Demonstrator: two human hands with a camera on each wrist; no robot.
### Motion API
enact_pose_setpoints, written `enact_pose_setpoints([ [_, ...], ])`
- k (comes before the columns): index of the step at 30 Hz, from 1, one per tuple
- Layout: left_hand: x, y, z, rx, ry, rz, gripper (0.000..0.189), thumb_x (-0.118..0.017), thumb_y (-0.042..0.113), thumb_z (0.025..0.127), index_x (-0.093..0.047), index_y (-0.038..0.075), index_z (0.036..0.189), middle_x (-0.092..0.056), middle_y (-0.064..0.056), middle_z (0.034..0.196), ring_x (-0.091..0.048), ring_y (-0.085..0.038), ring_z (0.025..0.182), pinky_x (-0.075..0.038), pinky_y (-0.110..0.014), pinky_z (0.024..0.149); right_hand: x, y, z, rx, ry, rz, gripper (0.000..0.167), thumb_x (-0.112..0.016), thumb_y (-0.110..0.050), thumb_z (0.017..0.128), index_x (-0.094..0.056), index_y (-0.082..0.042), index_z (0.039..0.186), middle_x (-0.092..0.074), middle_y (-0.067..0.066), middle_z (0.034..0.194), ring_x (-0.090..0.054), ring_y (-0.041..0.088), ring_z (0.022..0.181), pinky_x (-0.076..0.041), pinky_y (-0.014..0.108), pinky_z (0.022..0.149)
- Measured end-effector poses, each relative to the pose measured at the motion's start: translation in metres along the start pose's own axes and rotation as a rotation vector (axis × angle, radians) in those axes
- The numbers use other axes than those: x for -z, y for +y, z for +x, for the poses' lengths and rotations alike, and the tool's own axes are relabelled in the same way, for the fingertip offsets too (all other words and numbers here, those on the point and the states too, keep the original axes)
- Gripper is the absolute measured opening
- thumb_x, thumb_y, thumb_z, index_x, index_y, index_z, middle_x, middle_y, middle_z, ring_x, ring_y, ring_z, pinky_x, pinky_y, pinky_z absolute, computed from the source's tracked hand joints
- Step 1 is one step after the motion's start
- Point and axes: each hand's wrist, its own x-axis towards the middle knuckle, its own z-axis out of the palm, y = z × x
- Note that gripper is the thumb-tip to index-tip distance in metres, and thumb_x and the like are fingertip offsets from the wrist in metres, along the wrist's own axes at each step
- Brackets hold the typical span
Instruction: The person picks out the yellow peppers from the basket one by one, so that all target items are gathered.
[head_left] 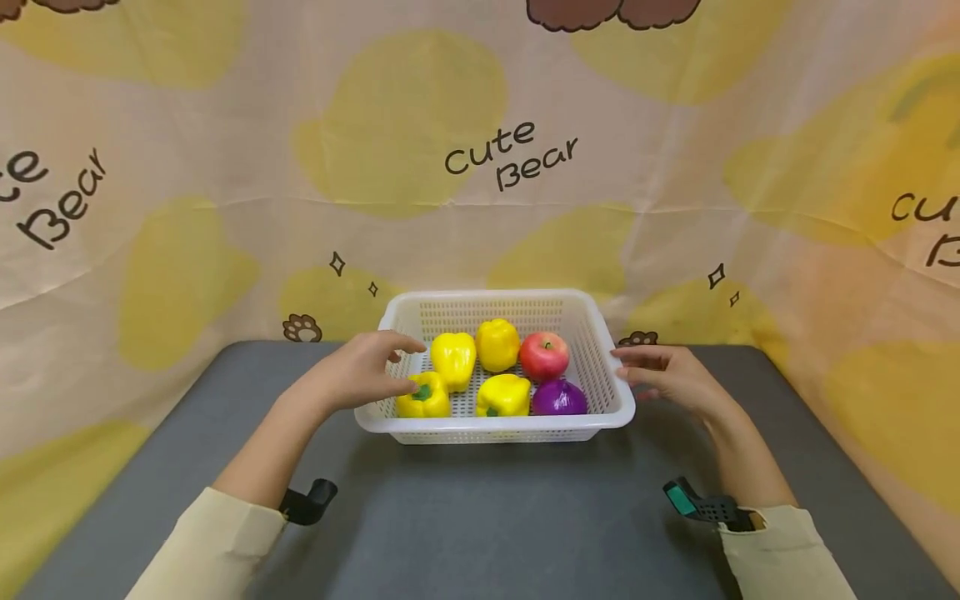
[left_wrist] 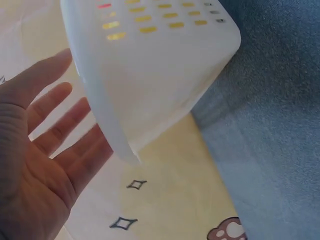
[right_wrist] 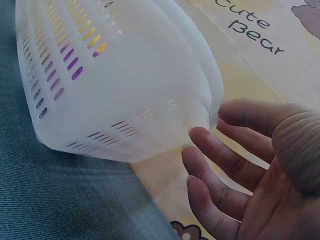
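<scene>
A white plastic basket point(head_left: 495, 423) on the grey table holds several yellow bell peppers point(head_left: 453, 360), a red apple point(head_left: 544, 357) and a purple onion point(head_left: 559, 398). At the basket's left end, my left hand point(head_left: 360, 371) has its thumb and fingers spread apart near the rim, gripping nothing. In the left wrist view its fingers look straight beside the rim; whether they touch it is unclear. My right hand point(head_left: 671, 375) is at the right end, fingertips at the outer rim. The right wrist view shows those fingers point(right_wrist: 215, 155) loosely bent, the thumb against the rim.
The dark grey table point(head_left: 495, 517) extends in front of the basket and to both sides. Behind it hangs a patterned cloth point(head_left: 420, 125) printed with "cute Bear". Each wrist wears a black strap mount point(head_left: 307, 502).
</scene>
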Motion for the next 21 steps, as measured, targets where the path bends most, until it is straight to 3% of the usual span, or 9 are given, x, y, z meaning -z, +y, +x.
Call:
enact_pose_setpoints([
  [12,-0.011,0.004,0.018,0.025,-0.143,0.005,0.060,-0.085,0.026,0.080,-0.064,0.008,0.134,-0.065,-0.010,0.137,-0.062,-0.033,0.121,-0.053,-0.051,0.101,-0.001,0.001,0.002,0.016,-0.007,0.014,0.056,-0.073,-0.029,0.093,-0.058,-0.001,0.140,-0.065,0.021,0.133,-0.069,0.007,0.096,-0.062,0.042,0.084],
  [21,-0.021,0.001,0.024,0.029,-0.182,0.015,0.061,-0.087,0.027,0.079,-0.066,0.010,0.133,-0.067,-0.009,0.133,-0.063,-0.027,0.122,-0.052,-0.049,0.104,-0.001,0.001,0.002,0.020,-0.009,0.010,0.056,-0.073,-0.030,0.093,-0.058,-0.002,0.140,-0.062,0.023,0.136,-0.067,0.005,0.098,-0.061,0.043,0.085],
])
